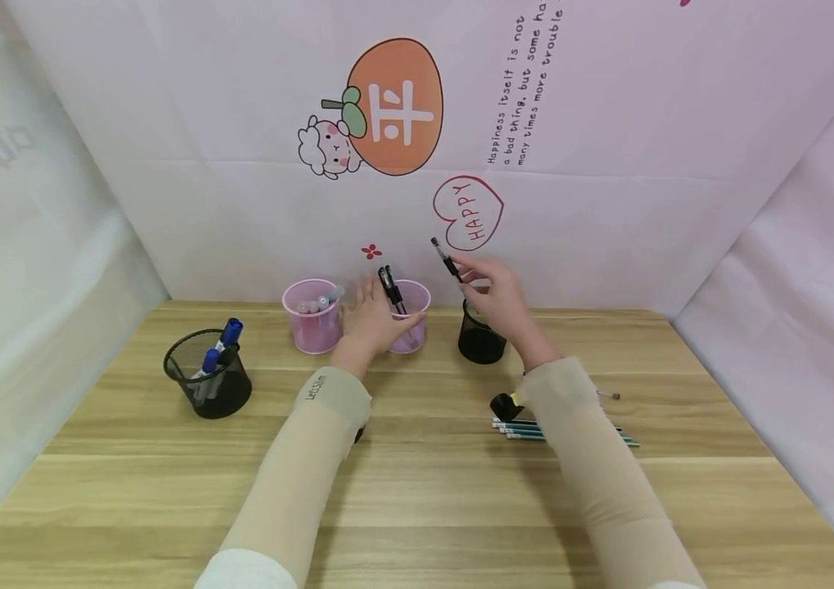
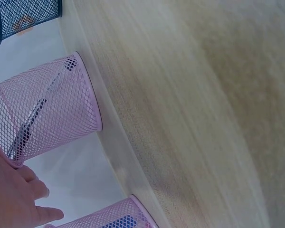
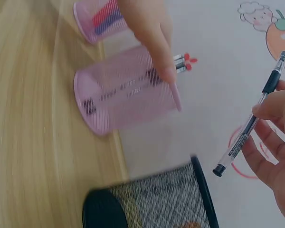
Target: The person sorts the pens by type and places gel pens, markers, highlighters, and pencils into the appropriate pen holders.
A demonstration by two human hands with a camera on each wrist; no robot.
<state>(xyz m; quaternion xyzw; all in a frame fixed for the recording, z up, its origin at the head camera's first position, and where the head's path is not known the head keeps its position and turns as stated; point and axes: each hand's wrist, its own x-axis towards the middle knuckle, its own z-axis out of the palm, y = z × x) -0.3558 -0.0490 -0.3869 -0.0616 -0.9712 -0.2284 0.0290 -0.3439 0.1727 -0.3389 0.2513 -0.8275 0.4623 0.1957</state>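
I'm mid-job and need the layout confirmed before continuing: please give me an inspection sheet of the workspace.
Surface: light-brown wood-grain tabletop.
Job's things: clear-barrelled pen with black grip, held aloft; round pink mesh cup with black-capped pens leaning inside; round black mesh cup to its right.
Clutter: second pink mesh cup; larger black mesh cup, far left, with blue-capped markers; slim green pencils with white ends, partly behind the beige right sleeve; small black object, unidentifiable.
Grippers: left hand, fingers spread, at the first pink cup's rim; right hand pinches the pen.
Cables: nothing seen.
Surroundings: white printed backdrop.
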